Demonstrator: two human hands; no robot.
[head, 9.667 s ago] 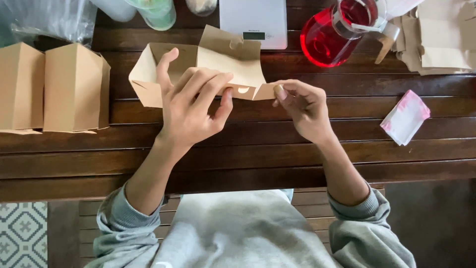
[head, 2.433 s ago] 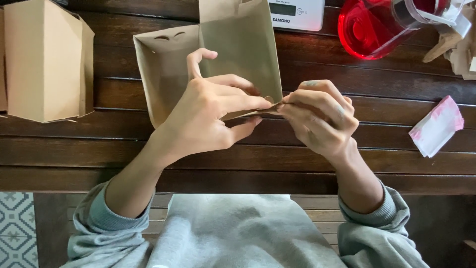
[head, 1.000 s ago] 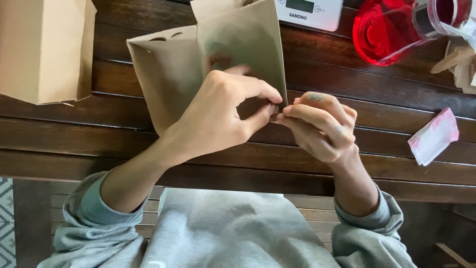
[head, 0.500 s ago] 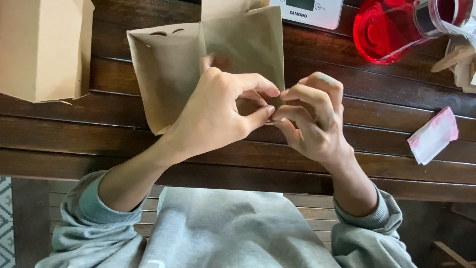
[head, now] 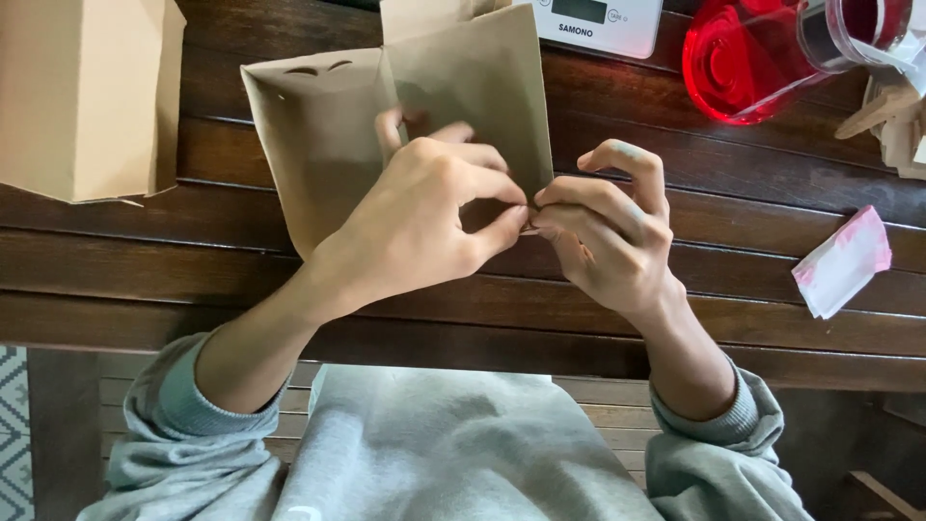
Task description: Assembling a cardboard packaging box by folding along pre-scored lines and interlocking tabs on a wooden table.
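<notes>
Head view: dark slatted wooden table point(head: 145, 280) under kraft paper box point(head: 328, 145).

place: i'd say a home packing spot
surface: dark slatted wooden table point(head: 289, 289)
signs: kitchen scale point(head: 598, 24), red jug point(head: 743, 63), kraft boxes point(head: 87, 96)
floor: patterned tile point(head: 12, 425)

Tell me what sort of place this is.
Probably a home or small-shop packing table: a dark slatted wooden table, a digital kitchen scale, folded kraft boxes, and both hands pinching an unfolded box.
</notes>
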